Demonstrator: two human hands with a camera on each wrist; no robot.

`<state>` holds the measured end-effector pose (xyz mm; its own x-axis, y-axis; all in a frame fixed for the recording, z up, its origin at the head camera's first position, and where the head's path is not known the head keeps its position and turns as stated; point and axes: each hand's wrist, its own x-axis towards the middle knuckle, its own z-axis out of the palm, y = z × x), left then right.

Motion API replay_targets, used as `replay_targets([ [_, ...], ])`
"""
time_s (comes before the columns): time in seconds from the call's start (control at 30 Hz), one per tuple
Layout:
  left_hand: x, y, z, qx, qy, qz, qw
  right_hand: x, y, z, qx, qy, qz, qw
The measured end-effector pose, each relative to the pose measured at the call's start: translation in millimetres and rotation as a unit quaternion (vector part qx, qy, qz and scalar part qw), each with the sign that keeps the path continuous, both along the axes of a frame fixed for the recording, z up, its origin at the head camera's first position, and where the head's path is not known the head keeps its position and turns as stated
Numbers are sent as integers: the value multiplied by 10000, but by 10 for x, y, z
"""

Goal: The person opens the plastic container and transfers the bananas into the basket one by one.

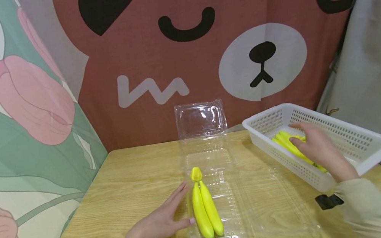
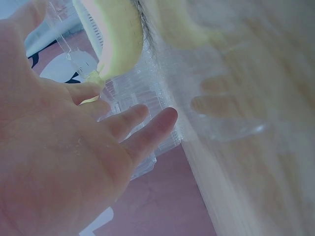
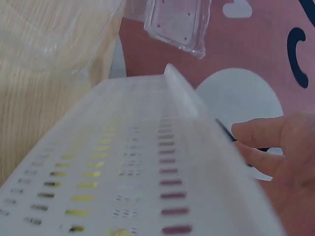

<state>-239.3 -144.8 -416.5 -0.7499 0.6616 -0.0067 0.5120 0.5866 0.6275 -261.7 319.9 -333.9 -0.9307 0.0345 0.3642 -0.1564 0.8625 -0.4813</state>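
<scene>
At centre, a clear clamshell box (image 1: pixel 215 193) lying open on the wooden surface (image 1: pixel 134 182), lid (image 1: pixel 200 119) propped up at the far end against the curtain; inside the near tray, a pair of yellow bananas (image 1: pixel 206 207) joined at the stem, stem pointing far. At right, a white perforated basket (image 1: pixel 347 138) tilted over the surface's right edge, holding more yellow bananas (image 1: pixel 287 142) along its left wall. Left hand (image 1: pixel 159 223) open, fingers straight and relaxed, lying flat on the surface just left of the boxed bananas, fingertips touching the box's left edge, nothing gripped. Right hand (image 1: pixel 317 149) reaching into the basket, fingers spread and loosely extended over the bananas there, resting on or just above them; no closed grip visible, contact not clear. Light wood-grain surface throughout. Behind, a reddish-brown curtain (image 1: pixel 187 50) with a cartoon bear face; at left, a panel with pink tulips (image 1: pixel 33 99); at far right, pale grey fabric (image 1: pixel 371 59).
</scene>
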Motion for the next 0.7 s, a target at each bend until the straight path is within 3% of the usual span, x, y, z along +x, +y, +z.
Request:
replay_targets([
  [0.37,16,-3,21,-6,-27,-7,10000,142,-601,220,-76,339,826,9960],
  [0.7,44,4,36,20,-56,10,10000,215,-1271,88,353,629,1920,9787],
])
